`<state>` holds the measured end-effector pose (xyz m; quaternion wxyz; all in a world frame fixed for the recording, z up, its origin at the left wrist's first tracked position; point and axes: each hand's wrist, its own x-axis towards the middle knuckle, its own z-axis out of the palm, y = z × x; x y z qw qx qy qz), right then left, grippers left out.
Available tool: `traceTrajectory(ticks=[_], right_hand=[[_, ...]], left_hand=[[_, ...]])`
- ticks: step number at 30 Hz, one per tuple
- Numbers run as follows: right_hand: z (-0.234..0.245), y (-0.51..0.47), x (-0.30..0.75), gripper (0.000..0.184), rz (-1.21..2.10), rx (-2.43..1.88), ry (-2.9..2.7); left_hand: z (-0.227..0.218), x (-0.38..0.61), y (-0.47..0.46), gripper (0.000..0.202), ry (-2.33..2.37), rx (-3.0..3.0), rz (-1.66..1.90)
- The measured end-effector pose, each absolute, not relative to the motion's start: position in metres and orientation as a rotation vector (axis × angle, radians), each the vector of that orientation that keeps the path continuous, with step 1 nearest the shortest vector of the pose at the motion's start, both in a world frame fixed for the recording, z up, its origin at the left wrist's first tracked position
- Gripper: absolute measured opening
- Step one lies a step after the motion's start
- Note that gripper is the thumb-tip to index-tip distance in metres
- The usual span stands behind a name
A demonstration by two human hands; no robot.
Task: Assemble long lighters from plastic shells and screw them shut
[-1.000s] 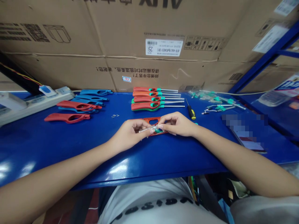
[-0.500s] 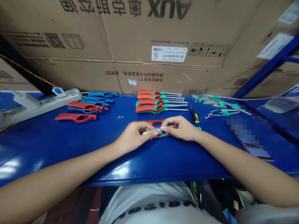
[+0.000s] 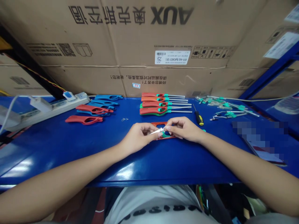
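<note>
Slim tube (image 3: 154,131), pale and shiny, slantwise over orange shell (image 3: 160,123) on worktop (image 3: 93,140); left hand (image 3: 139,137): fingers pinching tube; right hand (image 3: 185,130): fingers bunched at tube's end, hold unclear; green part (image 3: 164,134) within shell.

We pinch a slim clear tube (image 3: 155,132) in our left hand (image 3: 137,137), our right hand (image 3: 184,129) at its end, above an orange lighter casing (image 3: 155,123) on the blue tabletop (image 3: 163,163)
</note>
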<state>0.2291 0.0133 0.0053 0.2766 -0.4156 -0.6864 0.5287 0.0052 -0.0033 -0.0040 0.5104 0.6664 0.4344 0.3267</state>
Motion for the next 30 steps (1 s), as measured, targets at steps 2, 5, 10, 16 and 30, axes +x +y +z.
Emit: traceTrajectory(ticks=[2, 5, 10, 16, 30], right_hand=[[0.004, 0.013, 0.229, 0.044, 1.400, -1.126, -1.854], [0.002, 0.012, 0.228, 0.042, 1.368, -1.137, -1.868], [0.002, 0.009, 0.225, 0.040, 1.411, -1.121, -1.812], [0.003, 0.011, 0.227, 0.046, 1.433, -1.139, -1.807], [0.003, 0.014, 0.227, 0.047, 1.377, -1.050, -1.821]], left_hand=[[-0.004, 0.005, -0.004, 0.035, 1.046, 1.602, 0.774], [-0.004, 0.005, -0.003, 0.033, 1.058, 1.620, 0.771], [-0.004, 0.005, -0.002, 0.033, 1.042, 1.615, 0.785], [-0.003, 0.002, -0.001, 0.033, 1.018, 1.628, 0.782], [0.006, -0.005, 0.000, 0.031, 1.064, 1.830, 0.781]])
